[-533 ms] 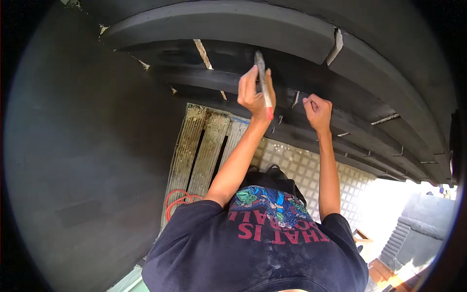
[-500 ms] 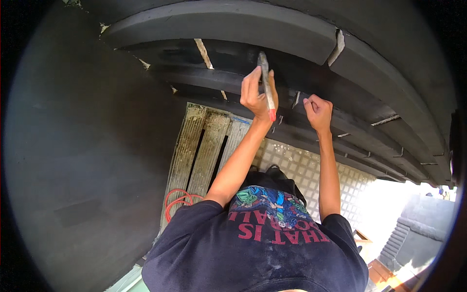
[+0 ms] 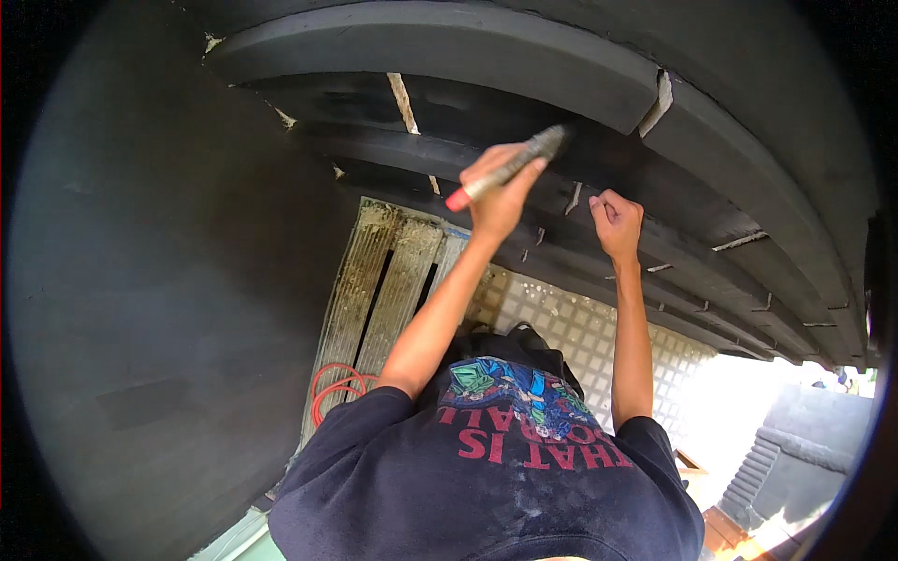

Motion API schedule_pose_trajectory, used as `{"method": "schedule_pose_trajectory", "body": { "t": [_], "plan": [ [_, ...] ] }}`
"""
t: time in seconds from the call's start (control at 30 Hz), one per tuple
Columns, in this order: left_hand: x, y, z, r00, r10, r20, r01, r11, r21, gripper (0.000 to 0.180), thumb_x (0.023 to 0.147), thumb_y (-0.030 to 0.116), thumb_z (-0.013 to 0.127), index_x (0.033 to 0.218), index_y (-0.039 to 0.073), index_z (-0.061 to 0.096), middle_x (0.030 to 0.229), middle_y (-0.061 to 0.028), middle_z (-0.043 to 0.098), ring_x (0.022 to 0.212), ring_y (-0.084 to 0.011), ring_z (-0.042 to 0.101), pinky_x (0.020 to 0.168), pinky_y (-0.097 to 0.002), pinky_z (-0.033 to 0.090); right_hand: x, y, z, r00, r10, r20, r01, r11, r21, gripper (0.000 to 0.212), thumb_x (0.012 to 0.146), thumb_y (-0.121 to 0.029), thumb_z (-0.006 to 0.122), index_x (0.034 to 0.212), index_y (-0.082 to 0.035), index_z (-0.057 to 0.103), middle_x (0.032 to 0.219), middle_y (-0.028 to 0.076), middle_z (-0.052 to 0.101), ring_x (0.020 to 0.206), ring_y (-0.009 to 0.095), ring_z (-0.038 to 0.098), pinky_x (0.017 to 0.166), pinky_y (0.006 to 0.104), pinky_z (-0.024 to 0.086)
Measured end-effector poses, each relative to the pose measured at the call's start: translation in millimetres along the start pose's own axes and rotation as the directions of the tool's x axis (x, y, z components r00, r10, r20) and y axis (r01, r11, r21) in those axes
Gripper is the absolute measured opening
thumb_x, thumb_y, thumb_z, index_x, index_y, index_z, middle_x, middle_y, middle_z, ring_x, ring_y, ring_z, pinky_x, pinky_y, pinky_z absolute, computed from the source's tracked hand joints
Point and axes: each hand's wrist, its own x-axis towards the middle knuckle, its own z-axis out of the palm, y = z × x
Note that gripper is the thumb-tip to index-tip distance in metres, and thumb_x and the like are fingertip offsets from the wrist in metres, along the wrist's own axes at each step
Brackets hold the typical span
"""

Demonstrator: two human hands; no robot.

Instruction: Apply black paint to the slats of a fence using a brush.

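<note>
My left hand [image 3: 499, 192] is closed round a slim paintbrush [image 3: 510, 171] with a whitish, smeared handle and a red end. Its grey tip, blurred by motion, points up and to the right, close to the dark grey surface [image 3: 449, 101] between two curved ribs. I cannot tell whether the tip touches it. To the right, my right hand [image 3: 618, 225] is a loose fist with the thumb against the curled fingers, in front of a lower rib [image 3: 669, 236]. Whatever it may hold is hidden.
Pale gaps [image 3: 402, 101] break the dark ribs. A smooth dark wall [image 3: 140, 309] fills the left. Below lie weathered planks [image 3: 374, 290], a red cord [image 3: 327, 388] and a patterned tile floor [image 3: 561, 304]. Bright light falls at the lower right, beside a grey ridged structure [image 3: 795, 467].
My left hand has turned, swinging the paintbrush's tip rightward and its red end leftward. The right hand has hardly moved, and the view has shifted slightly.
</note>
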Motion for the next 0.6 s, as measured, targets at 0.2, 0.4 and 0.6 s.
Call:
{"method": "schedule_pose_trajectory", "body": {
  "t": [0.2, 0.4, 0.6],
  "plan": [
    [32.0, -36.6, -44.1, 0.987, -0.113, -0.111, 0.112, 0.994, -0.01, 0.019, 0.079, 0.008, 0.088, 0.089, -0.001, 0.075, 0.09, -0.0078, 0.073, 0.083, -0.0168, 0.069, 0.077, -0.0294, 0.053, 1.2, -4.1, 2.8, 1.0, 0.014, -0.02, -0.014, 1.0, 0.006, 0.028, 0.088, -0.013, 0.071, 0.068, -0.001, 0.056, 0.054, 0.01, 0.031, 0.046, 0.02, 0.031, 0.049, 0.0363, 0.03],
    [49.6, -47.9, -76.6, 0.98, -0.055, -0.191, 0.068, 0.996, 0.06, 0.018, 0.08, 0.005, 0.087, 0.089, -0.002, 0.073, 0.091, -0.0079, 0.073, 0.082, -0.0162, 0.068, 0.077, -0.0296, 0.052, 1.6, -4.1, 0.7, 0.999, 0.03, -0.02, -0.03, 0.999, 0.012, 0.027, 0.088, -0.012, 0.071, 0.069, -0.001, 0.056, 0.054, 0.01, 0.031, 0.047, 0.02, 0.03, 0.049, 0.0359, 0.03],
    [52.9, -48.6, -105.6, 0.847, 0.029, -0.53, 0.032, 0.994, 0.106, 0.021, 0.088, 0.007, 0.083, 0.1, -0.003, 0.069, 0.092, -0.0057, 0.071, 0.081, -0.0119, 0.064, 0.076, -0.0277, 0.053, 2.3, -2.8, 3.3, 0.999, 0.025, -0.031, -0.024, 1.0, 0.009, 0.028, 0.088, -0.012, 0.071, 0.069, 0.0, 0.055, 0.054, 0.01, 0.03, 0.047, 0.018, 0.03, 0.049, 0.0353, 0.029]
  ]
}}
